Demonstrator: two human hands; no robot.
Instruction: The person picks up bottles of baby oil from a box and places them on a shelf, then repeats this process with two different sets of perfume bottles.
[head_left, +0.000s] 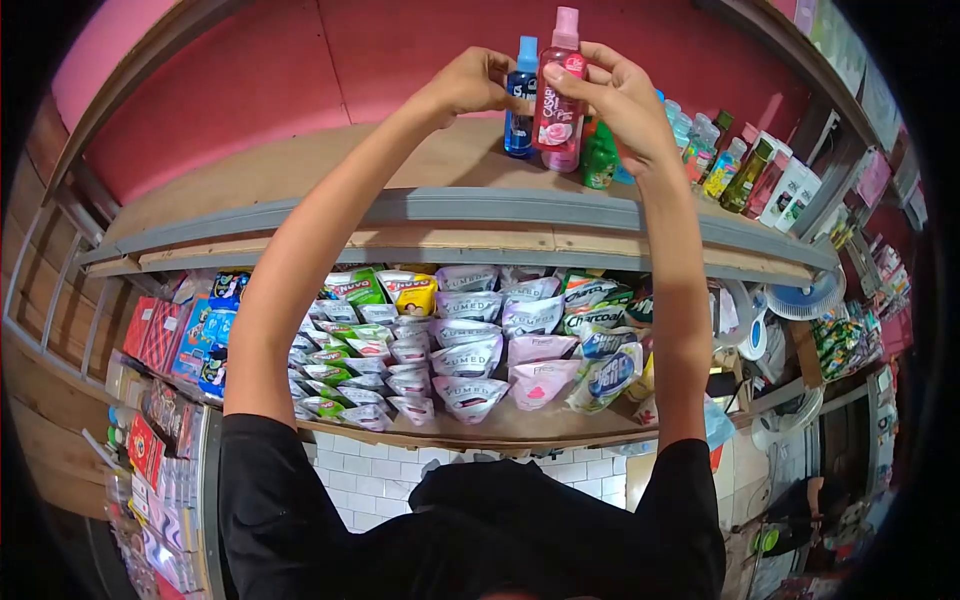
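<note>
My left hand (474, 80) is closed around the side of a blue spray bottle (519, 135) with a light blue cap, which stands upright on the upper shelf. In my right hand (622, 98) is a pink spray bottle (556, 118) with a pink cap and a rose on its label, gripped between thumb and fingers. It is close beside the blue bottle, and the base of another pink bottle (563, 160) shows below it. Just under my right hand a green bottle (600, 158) stands on the shelf, partly covered by the hand.
The wooden upper shelf (330, 170) has a grey metal front rail (500, 207). Several bottles (742, 185) stand at its right end. Rows of refill pouches (468, 358) fill the shelf below. Packaged goods (165, 340) lie at left, and a person (800, 515) is at lower right.
</note>
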